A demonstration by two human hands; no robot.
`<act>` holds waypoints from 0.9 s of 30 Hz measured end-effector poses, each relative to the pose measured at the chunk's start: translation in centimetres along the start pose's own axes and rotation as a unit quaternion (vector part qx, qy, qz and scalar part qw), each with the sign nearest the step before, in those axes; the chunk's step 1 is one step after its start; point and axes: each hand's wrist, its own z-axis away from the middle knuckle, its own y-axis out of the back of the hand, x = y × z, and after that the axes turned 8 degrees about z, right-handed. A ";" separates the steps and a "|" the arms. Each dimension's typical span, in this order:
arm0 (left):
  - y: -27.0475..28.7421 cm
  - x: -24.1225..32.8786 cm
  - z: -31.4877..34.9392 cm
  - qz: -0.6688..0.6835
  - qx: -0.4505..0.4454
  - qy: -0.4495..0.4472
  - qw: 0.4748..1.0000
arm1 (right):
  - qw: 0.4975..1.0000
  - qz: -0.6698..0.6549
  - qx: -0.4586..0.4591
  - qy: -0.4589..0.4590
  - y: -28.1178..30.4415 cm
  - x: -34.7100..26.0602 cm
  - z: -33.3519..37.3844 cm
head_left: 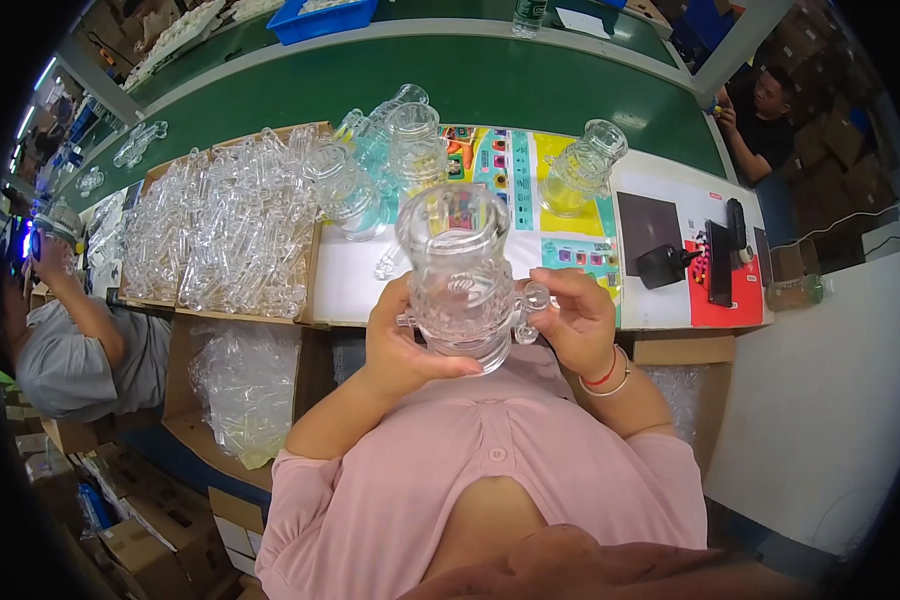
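A clear, patterned vessel [460, 285] with a wide round mouth stands upright between my hands, above the near edge of the table. My left hand [402, 345] is wrapped round its left side and lower part, the thumb near the base. On the vessel's right side sits a clear knobbed piece [532, 305], which the fingers of my right hand [580, 325] pinch. Whether that piece is fixed to the vessel cannot be made out. Similar clear vessels stand beyond: one [348, 190] at left, one [417, 145] behind, and one [582, 165] at right, tilted.
A cardboard tray [313, 265] heaped with clear tubular parts [230, 225] lies left. Printed sheets [522, 165] cover the green table's [530, 80] middle. At right are a black phone-like slab [718, 262] and black device [660, 265]. Co-workers sit left [80, 360] and far right [755, 130].
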 end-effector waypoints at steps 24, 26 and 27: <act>-0.3 0.9 3.2 -0.236 -0.269 -0.177 0.917 | 0.965 -0.161 -0.193 0.075 -2.6 -3.6 -0.3; 0.1 0.8 3.0 -0.210 -0.173 -0.097 0.957 | 0.982 -0.124 -0.127 -0.059 -3.4 -3.8 -3.2; 0.1 1.0 2.8 -0.178 -0.079 -0.020 0.981 | 0.984 -0.119 -0.118 -0.061 -3.9 -2.7 -4.3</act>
